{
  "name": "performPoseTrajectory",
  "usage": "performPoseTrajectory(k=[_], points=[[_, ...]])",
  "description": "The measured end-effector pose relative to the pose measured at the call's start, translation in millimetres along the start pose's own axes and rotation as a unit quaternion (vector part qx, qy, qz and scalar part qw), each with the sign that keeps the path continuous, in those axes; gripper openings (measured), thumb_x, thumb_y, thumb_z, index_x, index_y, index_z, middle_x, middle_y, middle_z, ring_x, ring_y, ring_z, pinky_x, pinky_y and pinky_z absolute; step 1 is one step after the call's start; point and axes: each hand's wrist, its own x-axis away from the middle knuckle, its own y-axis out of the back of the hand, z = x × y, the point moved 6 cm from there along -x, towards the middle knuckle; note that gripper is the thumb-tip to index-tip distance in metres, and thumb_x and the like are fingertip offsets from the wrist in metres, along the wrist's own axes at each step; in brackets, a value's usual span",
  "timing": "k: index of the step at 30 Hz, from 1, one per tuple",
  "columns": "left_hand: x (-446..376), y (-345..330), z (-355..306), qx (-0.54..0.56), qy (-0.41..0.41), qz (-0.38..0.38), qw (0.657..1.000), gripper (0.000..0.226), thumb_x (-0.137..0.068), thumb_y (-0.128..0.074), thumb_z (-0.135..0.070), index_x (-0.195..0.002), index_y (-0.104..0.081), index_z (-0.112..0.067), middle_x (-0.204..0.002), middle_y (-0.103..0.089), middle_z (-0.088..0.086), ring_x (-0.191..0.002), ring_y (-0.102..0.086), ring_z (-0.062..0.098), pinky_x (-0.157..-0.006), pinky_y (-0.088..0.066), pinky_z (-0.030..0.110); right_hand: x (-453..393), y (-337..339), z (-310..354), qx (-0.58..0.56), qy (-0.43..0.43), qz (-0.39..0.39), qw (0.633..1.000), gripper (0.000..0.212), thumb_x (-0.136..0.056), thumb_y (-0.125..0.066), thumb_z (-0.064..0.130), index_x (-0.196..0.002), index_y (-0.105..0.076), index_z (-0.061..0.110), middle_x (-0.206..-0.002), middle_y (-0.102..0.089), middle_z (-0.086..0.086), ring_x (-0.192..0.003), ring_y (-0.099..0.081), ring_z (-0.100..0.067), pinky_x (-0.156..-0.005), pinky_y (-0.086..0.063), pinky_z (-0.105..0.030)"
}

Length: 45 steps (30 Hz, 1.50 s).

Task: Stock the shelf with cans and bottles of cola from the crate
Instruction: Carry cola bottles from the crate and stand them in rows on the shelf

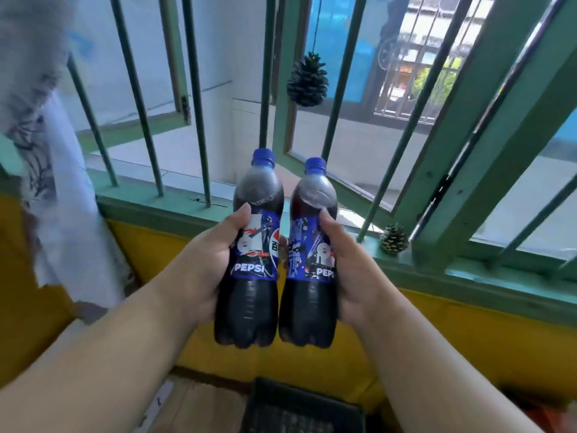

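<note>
Two cola bottles with blue caps and blue Pepsi labels are held upright, side by side, in front of a green barred window. My left hand [207, 260] grips the left bottle [253, 295] around its label. My right hand [351, 267] grips the right bottle [307, 304] the same way. The two bottles almost touch. Below them, at the bottom edge, shows the rim of a dark plastic crate [299, 404]; its contents are hidden. No shelf is in view.
A green window sill [162, 204] with vertical bars runs behind the bottles. One pine cone [307, 81] hangs from a string, another pine cone [394, 239] sits on the sill. A yellow wall [452, 339] lies below; pale cloth [59, 195] hangs at left.
</note>
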Motion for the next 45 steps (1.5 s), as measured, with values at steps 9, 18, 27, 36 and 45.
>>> performPoseTrajectory(k=[9,18,27,36,45], points=[[38,-26,24,-0.033,-0.104,-0.128,0.986,0.035,-0.076,-0.072,-0.036,-0.095,-0.073,-0.007,-0.085,-0.071,0.020,-0.068,-0.070,0.029,-0.064,-0.062,0.043,13,23,11,0.024,-0.076,0.094,0.992,0.051,-0.079,-0.066,0.044,-0.114,-0.065,0.006,-0.098,-0.069,-0.014,-0.084,-0.067,-0.029,-0.089,-0.053,-0.043],[141,-19,54,-0.011,-0.136,-0.346,0.928,0.077,-0.062,-0.080,-0.044,-0.117,-0.060,0.006,-0.090,-0.071,0.022,-0.073,-0.070,0.031,-0.072,-0.060,0.042,43,-35,-43,0.020,-0.193,0.322,0.926,0.063,-0.066,-0.088,0.042,-0.116,-0.074,0.005,-0.113,-0.073,-0.020,-0.099,-0.072,-0.034,-0.089,-0.058,-0.051],[299,5,60,0.039,-0.247,-0.464,0.850,0.061,-0.077,-0.058,-0.053,-0.116,-0.068,-0.008,-0.100,-0.075,0.016,-0.083,-0.074,0.027,-0.067,-0.062,0.040,119,-134,-108,0.149,-0.196,0.325,0.913,0.052,-0.091,-0.062,0.046,-0.121,-0.064,0.004,-0.105,-0.076,-0.017,-0.092,-0.074,-0.033,-0.082,-0.060,-0.048],[520,12,97,0.083,-0.308,-0.606,0.729,0.055,-0.078,-0.060,-0.052,-0.112,-0.071,-0.010,-0.108,-0.074,0.017,-0.096,-0.072,0.032,-0.088,-0.056,0.048,271,-248,-221,0.211,-0.198,0.427,0.857,0.051,-0.093,-0.060,0.048,-0.116,-0.065,0.003,-0.100,-0.077,-0.016,-0.089,-0.076,-0.030,-0.081,-0.060,-0.046],[757,0,123,0.002,-0.316,-0.719,0.619,0.057,-0.091,-0.044,-0.063,-0.115,-0.067,-0.016,-0.092,-0.078,0.006,-0.077,-0.076,0.020,-0.066,-0.059,0.034,453,-359,-335,0.185,-0.187,0.529,0.807,0.049,-0.091,-0.059,0.047,-0.122,-0.061,0.009,-0.102,-0.078,-0.013,-0.095,-0.076,-0.029,-0.087,-0.059,-0.049]])
